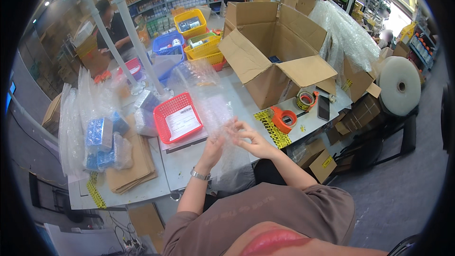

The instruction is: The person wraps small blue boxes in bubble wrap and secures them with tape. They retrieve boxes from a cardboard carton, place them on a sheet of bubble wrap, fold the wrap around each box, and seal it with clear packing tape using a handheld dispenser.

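Observation:
Over the table's front edge, both my hands are on a sheet of clear bubble wrap. My left hand, with a metal watch on its wrist, closes round the wrap's left side. My right hand pinches the wrap at its fingertips, the other fingers bent and partly spread. The wrap hangs down toward my lap, and more clear plastic lies across the table beyond. Whether anything is wrapped inside is hidden. Just left of my hands sits a red plastic basket with a printed paper slip in it.
A large open carton stands at the back right, beside tape rolls and a phone. On the left lie bubble-wrapped blue boxes and flat brown cardboard. Colored baskets stand behind; another person works far left.

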`<state>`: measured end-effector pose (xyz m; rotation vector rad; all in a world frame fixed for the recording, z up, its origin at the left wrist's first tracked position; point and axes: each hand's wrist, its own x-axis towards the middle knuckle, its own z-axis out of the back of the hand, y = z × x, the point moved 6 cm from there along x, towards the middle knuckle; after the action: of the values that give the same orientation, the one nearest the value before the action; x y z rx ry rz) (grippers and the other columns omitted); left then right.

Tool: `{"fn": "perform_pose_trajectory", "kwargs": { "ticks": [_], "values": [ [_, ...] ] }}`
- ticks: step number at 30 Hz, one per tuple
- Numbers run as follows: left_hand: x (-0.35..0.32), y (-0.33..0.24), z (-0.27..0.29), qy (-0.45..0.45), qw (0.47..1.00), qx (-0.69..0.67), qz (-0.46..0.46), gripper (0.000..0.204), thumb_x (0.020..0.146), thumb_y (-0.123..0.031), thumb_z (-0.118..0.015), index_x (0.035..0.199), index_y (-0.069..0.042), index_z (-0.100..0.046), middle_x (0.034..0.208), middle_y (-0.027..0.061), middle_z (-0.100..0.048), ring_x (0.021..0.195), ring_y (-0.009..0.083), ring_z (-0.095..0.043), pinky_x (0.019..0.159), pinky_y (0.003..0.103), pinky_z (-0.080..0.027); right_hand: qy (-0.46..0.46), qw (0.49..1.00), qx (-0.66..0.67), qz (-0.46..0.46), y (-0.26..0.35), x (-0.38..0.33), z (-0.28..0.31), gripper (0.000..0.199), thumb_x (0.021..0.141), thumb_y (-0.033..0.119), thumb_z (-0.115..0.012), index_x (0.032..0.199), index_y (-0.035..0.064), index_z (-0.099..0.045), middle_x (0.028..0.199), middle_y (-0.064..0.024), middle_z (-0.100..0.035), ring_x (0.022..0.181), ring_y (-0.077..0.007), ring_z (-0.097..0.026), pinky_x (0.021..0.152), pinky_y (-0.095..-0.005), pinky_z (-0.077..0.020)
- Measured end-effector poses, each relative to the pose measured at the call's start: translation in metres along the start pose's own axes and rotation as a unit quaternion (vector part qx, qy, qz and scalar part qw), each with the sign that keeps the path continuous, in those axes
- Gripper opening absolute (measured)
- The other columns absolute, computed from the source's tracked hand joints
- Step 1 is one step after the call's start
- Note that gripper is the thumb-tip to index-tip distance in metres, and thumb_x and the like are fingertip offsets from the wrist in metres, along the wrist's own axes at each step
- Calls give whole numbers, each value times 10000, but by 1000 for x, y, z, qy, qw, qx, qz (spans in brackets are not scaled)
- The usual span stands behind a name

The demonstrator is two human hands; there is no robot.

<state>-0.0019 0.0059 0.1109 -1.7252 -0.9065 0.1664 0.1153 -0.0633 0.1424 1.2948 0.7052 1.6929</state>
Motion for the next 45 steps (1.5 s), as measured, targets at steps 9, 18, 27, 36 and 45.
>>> {"fn": "perform_pose_trajectory", "kwargs": {
  "ticks": [9,18,27,36,45],
  "values": [
    [0,-57,29,-200,937,283,-46,187,855,-35,-696,1037,-3,-659,879,57,-698,836,127,-682,665,278,-547,-47,988,108,-100,-7,-1,33,274,900,184,-663,1104,1,-655,1007,-37,-620,931,-125,-576,856,-290,-464],
    [-51,-65,-96,300,737,515,-318,286,811,-119,-610,1089,-118,-676,1129,68,-675,957,203,-662,744,333,-527,158,966,-143,-148,-99,35,29,541,950,545,-470,1300,139,-546,1118,-140,-620,1045,-239,-604,826,-379,-517],
    [-60,-48,-94,321,498,654,-470,308,779,-160,-631,1082,-111,-637,1096,31,-652,897,151,-620,703,275,-503,526,801,66,-278,-125,-10,-56,676,943,469,-524,1431,26,-372,1434,-181,-421,1276,-269,-465,938,-388,-496],
    [-9,-58,-25,263,797,535,-98,479,792,-212,-730,1213,-79,-545,1255,111,-583,1139,237,-566,1018,398,-418,112,980,162,-12,-16,124,48,553,893,69,-638,1406,74,-431,1131,-108,-655,1065,-214,-632,956,-382,-494],
    [77,-40,135,-162,975,-11,155,620,833,-299,-756,1269,49,-487,1251,154,-571,1121,197,-571,901,316,-490,192,924,302,-134,-80,111,24,289,819,5,-632,1064,78,-496,1044,-72,-631,1081,-241,-631,973,-377,-484]
  ]
}}
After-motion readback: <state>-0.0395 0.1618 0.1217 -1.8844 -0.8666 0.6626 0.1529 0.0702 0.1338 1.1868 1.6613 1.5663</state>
